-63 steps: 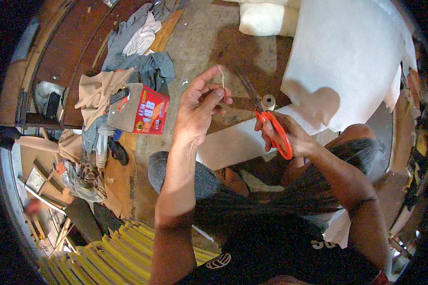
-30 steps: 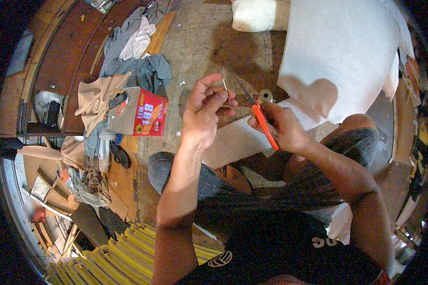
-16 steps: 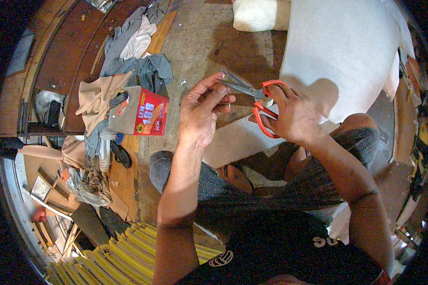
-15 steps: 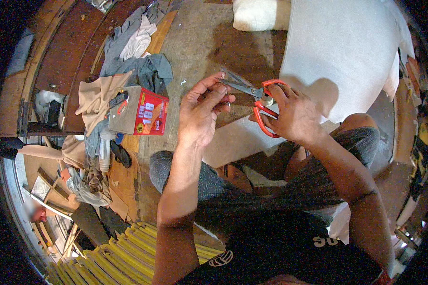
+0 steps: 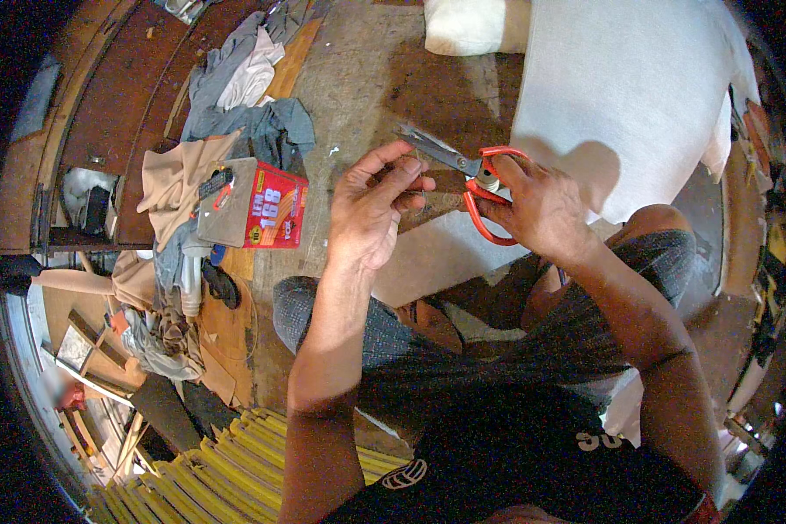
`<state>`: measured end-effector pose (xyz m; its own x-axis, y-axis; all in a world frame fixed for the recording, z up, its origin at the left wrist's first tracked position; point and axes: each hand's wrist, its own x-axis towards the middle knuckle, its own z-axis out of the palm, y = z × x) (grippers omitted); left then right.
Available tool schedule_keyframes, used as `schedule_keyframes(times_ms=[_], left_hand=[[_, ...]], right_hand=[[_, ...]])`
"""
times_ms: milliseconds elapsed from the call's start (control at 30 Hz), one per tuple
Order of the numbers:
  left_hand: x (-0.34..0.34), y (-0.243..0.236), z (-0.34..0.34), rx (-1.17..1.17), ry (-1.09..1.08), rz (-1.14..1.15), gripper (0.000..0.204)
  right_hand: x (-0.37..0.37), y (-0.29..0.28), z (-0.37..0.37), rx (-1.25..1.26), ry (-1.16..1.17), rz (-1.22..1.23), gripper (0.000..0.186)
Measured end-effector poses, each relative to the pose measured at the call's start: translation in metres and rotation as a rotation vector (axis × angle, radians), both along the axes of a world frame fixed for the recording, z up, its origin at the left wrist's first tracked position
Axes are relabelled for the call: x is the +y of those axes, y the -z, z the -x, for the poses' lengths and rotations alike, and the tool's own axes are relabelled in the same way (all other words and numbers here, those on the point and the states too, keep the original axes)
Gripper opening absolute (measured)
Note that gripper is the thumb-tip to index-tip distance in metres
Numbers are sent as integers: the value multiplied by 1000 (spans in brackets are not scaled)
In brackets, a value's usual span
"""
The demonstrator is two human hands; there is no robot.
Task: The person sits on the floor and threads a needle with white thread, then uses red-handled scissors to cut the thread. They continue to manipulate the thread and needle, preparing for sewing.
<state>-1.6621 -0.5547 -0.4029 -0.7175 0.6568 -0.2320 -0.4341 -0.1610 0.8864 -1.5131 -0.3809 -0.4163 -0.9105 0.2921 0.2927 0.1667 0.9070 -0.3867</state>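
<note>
In front of me, my right hand [image 5: 546, 210] is closed around the red handles of a pair of scissors [image 5: 450, 155]. The dark blades lie close together and point left, just above the fingertips of my left hand [image 5: 367, 205]. That hand is raised, with thumb and index finger pinched and the other fingers curled. A faint thin strand seems to show near its fingertips, too small to name. Below the scissors a pale flat panel [image 5: 445, 249] lies by my crossed legs.
A red metal tin [image 5: 279, 210] stands left of my left hand, among heaped clothes [image 5: 275, 131]. A large pale cushion [image 5: 620, 87] is at the right, a white pillow [image 5: 467, 26] at the far side. Yellow slats [image 5: 218, 467] lie lower left, beside a dark sandal [image 5: 223, 284].
The scissor blades, apart before, have come together and swung slightly upward, away from my left fingertips. A small dark piece seen by the left fingers no longer shows clearly.
</note>
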Motion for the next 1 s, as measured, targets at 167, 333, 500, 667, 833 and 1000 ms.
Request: schedule_keyframes(times_ms=[167, 333, 500, 667, 833, 1000], left_hand=[[-1, -3, -1, 16, 37, -11, 28], [-1, -4, 0, 17, 21, -25, 25], [-1, 3, 1, 61, 5, -17, 18], [0, 1, -1, 163, 11, 32, 14], [2, 2, -3, 122, 1, 56, 13], [2, 1, -3, 140, 16, 77, 16]], right_hand=[[-2, -1, 0, -128, 79, 146, 46], [-1, -1, 1, -111, 40, 175, 56], [-3, 1, 2, -56, -42, 83, 56], [-2, 6, 3, 11, -46, 21, 57], [-2, 10, 4, 84, -53, 14, 50], [-2, 6, 5, 60, -31, 28, 47]])
